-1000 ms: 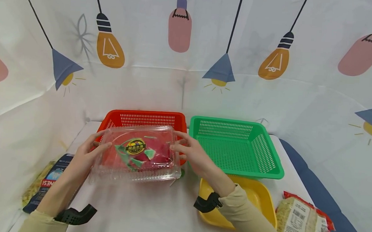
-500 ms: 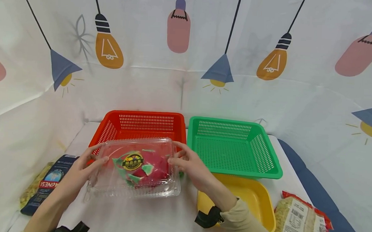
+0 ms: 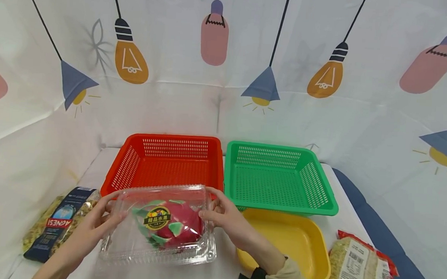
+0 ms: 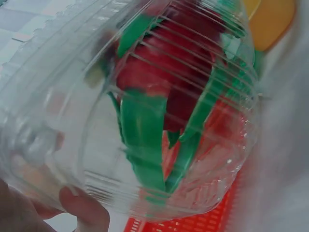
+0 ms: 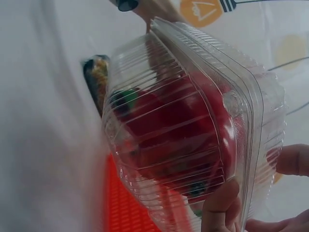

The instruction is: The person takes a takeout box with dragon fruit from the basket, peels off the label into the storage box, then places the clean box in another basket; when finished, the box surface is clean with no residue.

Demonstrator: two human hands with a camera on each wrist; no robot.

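A clear plastic clamshell box (image 3: 127,240) with a dragon fruit (image 3: 183,221) inside is held between my two hands, in front of the red basket. Its lid bears a round black and gold sticker (image 3: 157,218). My left hand (image 3: 93,227) grips the box's left side, thumb on the lid and fingers at the edge. On the opposite side, my right hand (image 3: 228,220) pinches the rim with thumb and fingers. The fruit's green leaf tips (image 4: 144,130) show through the ribbed wall in the left wrist view, its red body (image 5: 164,125) in the right wrist view.
The red basket (image 3: 127,168) stands behind the box, with a green basket (image 3: 321,182) to its right. A yellow tray (image 3: 298,240) sits under my right forearm. Pasta bags lie at both sides: a dark blue one (image 3: 57,223) at left, a red-edged one (image 3: 361,264) at right.
Both hands have brought the box down and toward me, away from over the red basket. More of that basket's inside now shows. The grip on the box looks the same.
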